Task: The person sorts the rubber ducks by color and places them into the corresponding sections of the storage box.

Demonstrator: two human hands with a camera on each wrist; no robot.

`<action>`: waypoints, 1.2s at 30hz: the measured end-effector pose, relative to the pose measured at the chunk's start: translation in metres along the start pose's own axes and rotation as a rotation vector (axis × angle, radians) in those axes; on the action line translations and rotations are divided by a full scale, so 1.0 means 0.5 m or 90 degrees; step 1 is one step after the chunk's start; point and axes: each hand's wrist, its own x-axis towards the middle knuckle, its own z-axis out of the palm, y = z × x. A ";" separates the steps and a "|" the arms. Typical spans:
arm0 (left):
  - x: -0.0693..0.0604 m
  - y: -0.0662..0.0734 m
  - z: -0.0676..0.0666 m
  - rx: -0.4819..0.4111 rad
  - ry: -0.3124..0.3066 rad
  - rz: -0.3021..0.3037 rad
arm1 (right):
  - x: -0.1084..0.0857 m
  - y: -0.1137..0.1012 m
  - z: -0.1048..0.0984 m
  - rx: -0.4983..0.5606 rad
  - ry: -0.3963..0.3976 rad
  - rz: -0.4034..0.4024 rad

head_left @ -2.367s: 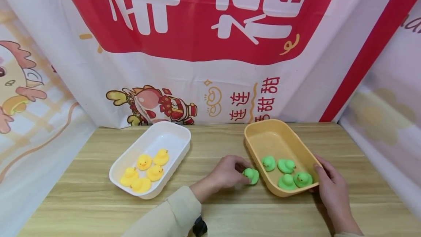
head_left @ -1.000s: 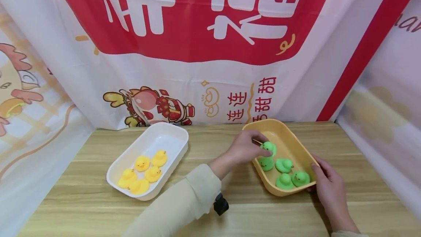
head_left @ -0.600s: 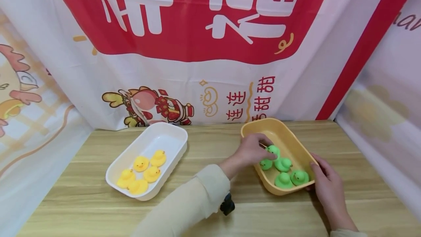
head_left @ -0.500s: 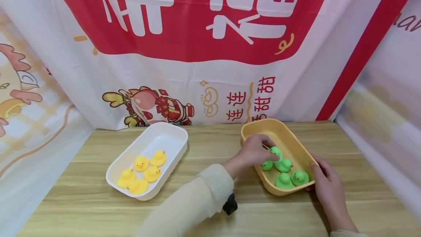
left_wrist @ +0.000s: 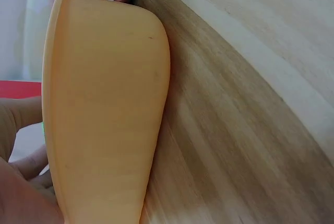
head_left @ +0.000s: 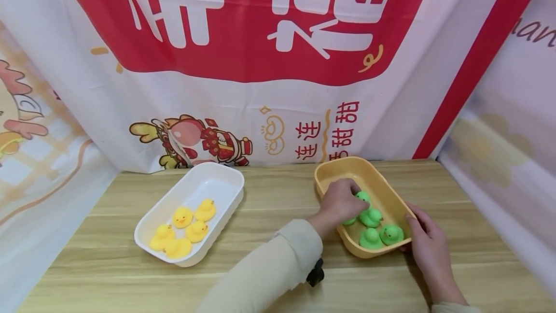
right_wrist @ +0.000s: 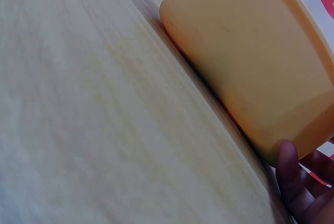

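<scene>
In the head view my left hand (head_left: pixel 340 202) reaches over the near-left rim of an orange tray (head_left: pixel 391 199). Its fingertips pinch a green toy duck (head_left: pixel 362 199) low inside the tray, partly hidden by the fingers. Close to it lie several other green ducks (head_left: pixel 371 217), one mostly covered by the hand. My right hand (head_left: pixel 432 250) grips the tray's near-right corner, thumb on the rim and fingers beneath. In the left wrist view the orange tray (left_wrist: pixel 104 88) hides the ducks; the right wrist view shows the right hand (right_wrist: pixel 297 187) at the tray's corner.
To the left on the wooden table (head_left: pixel 278 206) stands a white tray (head_left: pixel 217 185) with several yellow ducks (head_left: pixel 182 217) in its nearer half. A printed cloth (head_left: pixel 252 95) hangs behind the table, and light cloths enclose both sides.
The left hand has carried the green duck from the table beside the orange tray over its rim and down among the others. The right hand keeps its grip. The head view has shifted slightly.
</scene>
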 end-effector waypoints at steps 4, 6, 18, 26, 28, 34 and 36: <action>0.015 -0.006 0.002 0.019 0.025 -0.002 | -0.002 0.000 0.004 -0.008 0.004 0.000; 0.026 -0.012 0.001 0.064 0.032 0.014 | -0.003 0.000 0.005 -0.001 0.007 -0.001; 0.045 -0.036 0.013 0.250 0.035 0.094 | -0.003 0.001 0.006 0.006 -0.002 -0.002; 0.049 -0.037 0.022 0.286 0.046 0.103 | 0.000 -0.001 0.005 -0.002 0.002 -0.011; 0.049 -0.037 0.022 0.283 0.037 0.105 | 0.001 -0.001 0.004 -0.004 0.003 -0.015; 0.046 -0.037 0.021 0.246 0.016 0.107 | 0.001 0.003 0.001 -0.007 0.007 -0.007; 0.045 -0.037 0.020 0.223 0.013 0.109 | 0.002 0.005 0.001 -0.006 0.008 -0.003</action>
